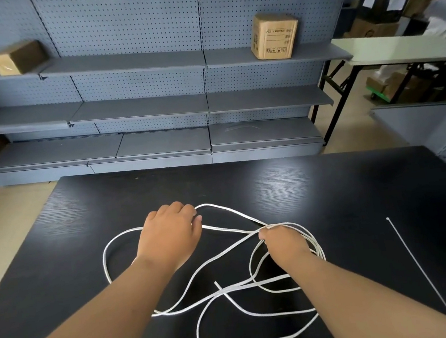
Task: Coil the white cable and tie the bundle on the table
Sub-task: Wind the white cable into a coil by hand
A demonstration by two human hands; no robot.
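White cable (257, 282), seemingly limp and light; hold where strands bunch.
My right hand (283, 242) pinches that bunch; left hand (170, 231) grips a loop.

Grey pegboard shelving (132, 65), cardboard boxes (273, 36), beige floor (3, 230).

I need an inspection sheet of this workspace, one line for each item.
Surface: black table, wood grain, slight glare.
Job's things: white cable in loose loops, not yet a bundle; white tie strip lies apart to the right.
Clutter: nothing seen.
Hands: left hand grips the far loop; right hand holds several gathered strands.
Cables: only the white cable.
Surroundings: grey shelving with two cardboard boxes; a folding table at the right.
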